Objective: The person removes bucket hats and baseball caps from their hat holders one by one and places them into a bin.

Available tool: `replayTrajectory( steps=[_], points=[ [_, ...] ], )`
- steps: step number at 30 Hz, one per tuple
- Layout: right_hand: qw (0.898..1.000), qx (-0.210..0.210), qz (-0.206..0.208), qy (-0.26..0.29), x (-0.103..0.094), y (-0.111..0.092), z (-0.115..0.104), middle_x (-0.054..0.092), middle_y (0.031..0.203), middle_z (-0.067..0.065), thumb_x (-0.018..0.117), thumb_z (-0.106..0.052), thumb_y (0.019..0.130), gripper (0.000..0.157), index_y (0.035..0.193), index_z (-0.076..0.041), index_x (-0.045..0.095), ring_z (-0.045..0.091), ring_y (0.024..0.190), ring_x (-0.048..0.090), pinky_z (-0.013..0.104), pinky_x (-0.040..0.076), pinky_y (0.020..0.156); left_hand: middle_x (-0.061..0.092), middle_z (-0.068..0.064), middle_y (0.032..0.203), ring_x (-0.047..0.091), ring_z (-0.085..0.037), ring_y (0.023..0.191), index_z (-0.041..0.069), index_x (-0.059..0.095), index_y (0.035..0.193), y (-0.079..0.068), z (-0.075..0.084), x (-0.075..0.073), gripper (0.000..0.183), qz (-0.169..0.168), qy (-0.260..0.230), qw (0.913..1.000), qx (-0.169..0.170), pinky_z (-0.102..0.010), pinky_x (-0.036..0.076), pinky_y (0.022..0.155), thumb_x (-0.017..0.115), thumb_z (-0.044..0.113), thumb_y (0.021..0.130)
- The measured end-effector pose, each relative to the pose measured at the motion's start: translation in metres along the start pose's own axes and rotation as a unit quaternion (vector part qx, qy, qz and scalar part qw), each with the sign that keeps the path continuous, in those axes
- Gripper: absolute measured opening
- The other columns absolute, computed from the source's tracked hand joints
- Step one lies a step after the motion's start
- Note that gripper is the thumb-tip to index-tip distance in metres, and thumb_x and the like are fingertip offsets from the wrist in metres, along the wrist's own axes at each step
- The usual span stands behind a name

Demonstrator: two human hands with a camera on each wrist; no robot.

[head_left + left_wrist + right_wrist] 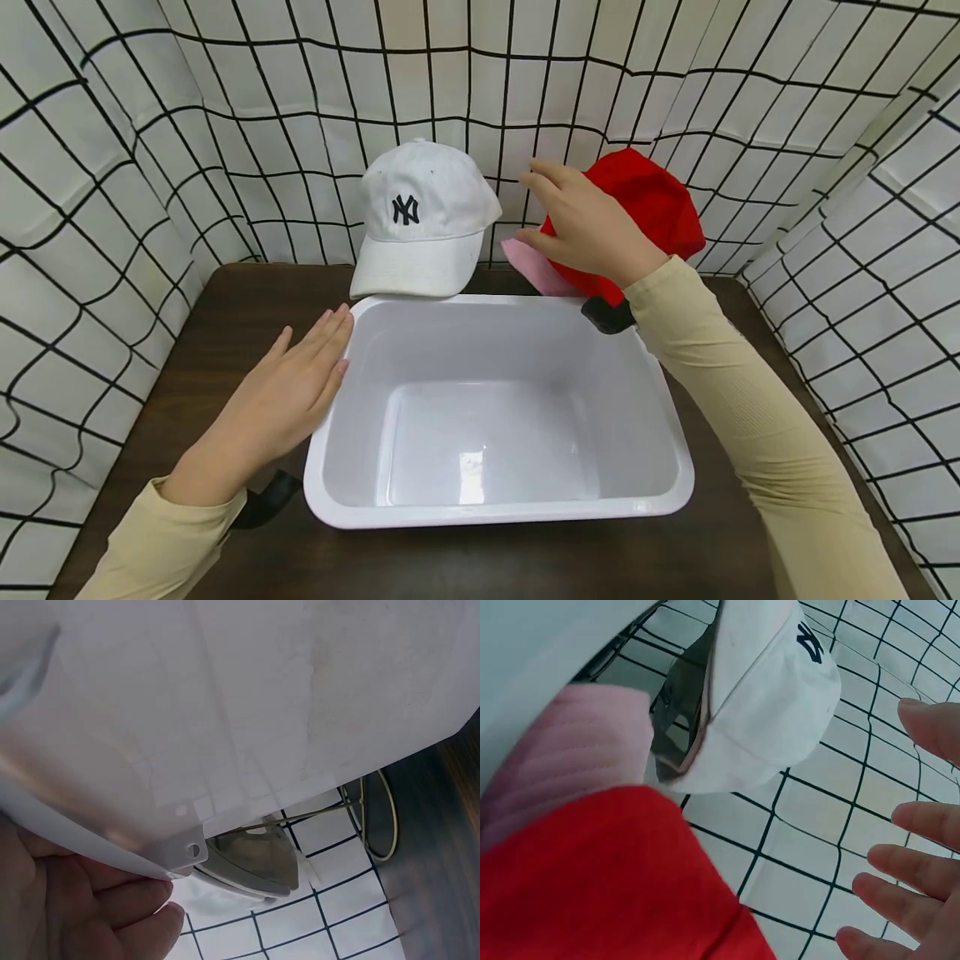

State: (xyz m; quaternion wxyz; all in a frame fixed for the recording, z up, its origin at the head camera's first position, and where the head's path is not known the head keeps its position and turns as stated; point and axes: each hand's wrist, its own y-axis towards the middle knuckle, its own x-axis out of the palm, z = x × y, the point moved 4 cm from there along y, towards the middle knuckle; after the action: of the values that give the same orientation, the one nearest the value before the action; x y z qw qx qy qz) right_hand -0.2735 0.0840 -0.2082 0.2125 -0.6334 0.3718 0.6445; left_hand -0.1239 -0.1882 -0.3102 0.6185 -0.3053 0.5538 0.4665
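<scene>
In the head view, my left hand (288, 387) lies along the left rim of a white plastic basin (495, 515), fingers straight. The left wrist view shows those fingertips (154, 896) at the rim's underside. My right hand (585, 221) is raised in front of a red cloth hat (660, 204), its fingers spread and holding nothing. Beside the red cloth is a pink stitched brim (577, 742); whether both are one hat I cannot tell. A white baseball cap (423, 196) with a dark NY emblem stands behind the basin, visor towards me.
The basin sits on a dark brown wooden table (487, 558). Black wire grid panels (465, 83) backed with white sheets stand around the back and sides. A thin loop of wire (386, 817) shows near the basin in the left wrist view.
</scene>
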Motion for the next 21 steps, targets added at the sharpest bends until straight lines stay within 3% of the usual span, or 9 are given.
replayTrajectory(
  steps=[4, 9, 15, 21],
  points=[
    [0.998, 0.032, -0.04, 0.047, 0.005, 0.023, -0.004, 0.034, 0.148, 0.015, 0.058, -0.03, 0.093, 0.062, 0.145, -0.005, 0.035, 0.029, 0.135, 0.031, 0.043, 0.037, 0.103, 0.023, -0.02, 0.152, 0.024, -0.034, 0.139, -0.007, 0.028, 0.144, -0.001, 0.0, 0.0, 0.051, 0.001, 0.0, 1.0, 0.0, -0.062, 0.018, 0.106, 0.038, 0.017, 0.101],
    [0.994, 0.057, -0.052, 0.078, 0.011, 0.053, -0.007, 0.039, 0.145, 0.014, 0.058, -0.03, 0.094, 0.059, 0.142, -0.003, 0.038, 0.028, 0.133, 0.035, 0.039, 0.033, 0.107, 0.025, -0.02, 0.151, 0.024, -0.033, 0.139, -0.008, 0.03, 0.143, 0.0, 0.001, -0.001, 0.051, 0.008, 0.006, 1.0, 0.0, -0.062, 0.019, 0.106, 0.038, 0.017, 0.1],
    [0.989, 0.08, -0.027, 0.12, 0.026, 0.08, -0.005, 0.049, 0.137, 0.014, 0.057, -0.024, 0.094, 0.05, 0.136, 0.001, 0.047, 0.025, 0.127, 0.044, 0.032, 0.036, 0.105, 0.026, -0.02, 0.151, 0.025, -0.033, 0.139, -0.008, 0.031, 0.143, -0.001, 0.001, -0.001, 0.05, 0.013, 0.005, 0.9999, 0.0, -0.061, 0.019, 0.107, 0.038, 0.016, 0.1],
    [0.974, 0.111, 0.016, 0.195, 0.04, 0.096, 0.0, 0.055, 0.128, 0.013, 0.062, -0.02, 0.092, 0.044, 0.13, 0.001, 0.052, 0.025, 0.119, 0.049, 0.029, 0.041, 0.1, 0.027, -0.021, 0.15, 0.027, -0.034, 0.138, -0.009, 0.032, 0.142, -0.002, 0.001, 0.0, 0.05, 0.019, 0.003, 0.9998, 0.004, -0.061, 0.02, 0.106, 0.039, 0.016, 0.099]
  ],
)
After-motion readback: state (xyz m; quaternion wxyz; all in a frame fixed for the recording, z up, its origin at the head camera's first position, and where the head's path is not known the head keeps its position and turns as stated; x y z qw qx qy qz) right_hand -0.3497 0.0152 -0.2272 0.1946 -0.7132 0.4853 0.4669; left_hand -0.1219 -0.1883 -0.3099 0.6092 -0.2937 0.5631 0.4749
